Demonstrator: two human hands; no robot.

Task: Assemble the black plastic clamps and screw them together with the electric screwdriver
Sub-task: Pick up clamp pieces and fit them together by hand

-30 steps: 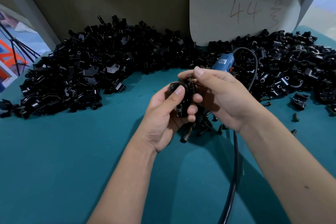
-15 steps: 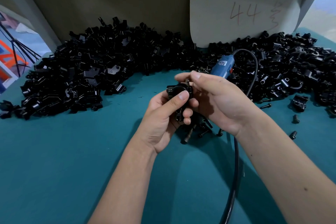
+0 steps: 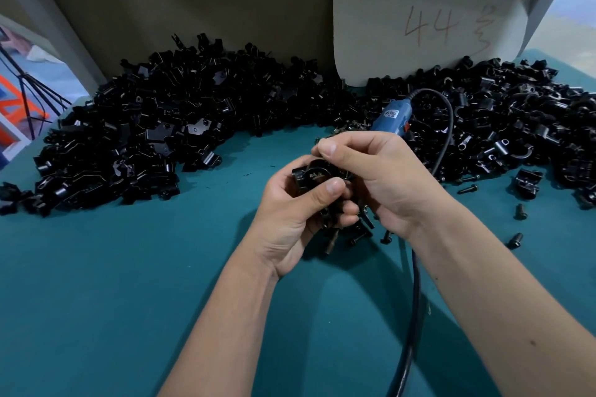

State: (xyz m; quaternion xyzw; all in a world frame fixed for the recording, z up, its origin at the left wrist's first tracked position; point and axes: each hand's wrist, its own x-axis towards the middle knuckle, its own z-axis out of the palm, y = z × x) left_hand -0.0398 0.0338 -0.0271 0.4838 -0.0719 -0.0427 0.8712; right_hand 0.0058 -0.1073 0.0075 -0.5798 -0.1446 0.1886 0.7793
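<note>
My left hand grips a black plastic clamp above the teal table, thumb pressed across its front. My right hand meets it from the right, with its fingers curled over the clamp's top edge; what its fingertips hold is hidden. The blue electric screwdriver lies on the table just behind my right hand, and its black cable runs toward me under my right forearm. Several loose black screws lie below my hands.
A large heap of black clamp parts fills the back left, another heap the back right. A white card marked 44 leans on the back wall. Stray screws and a clamp piece lie at the right.
Both hands have drifted slightly left and lower with the clamp. My right fingers have shifted over the clamp's top.
</note>
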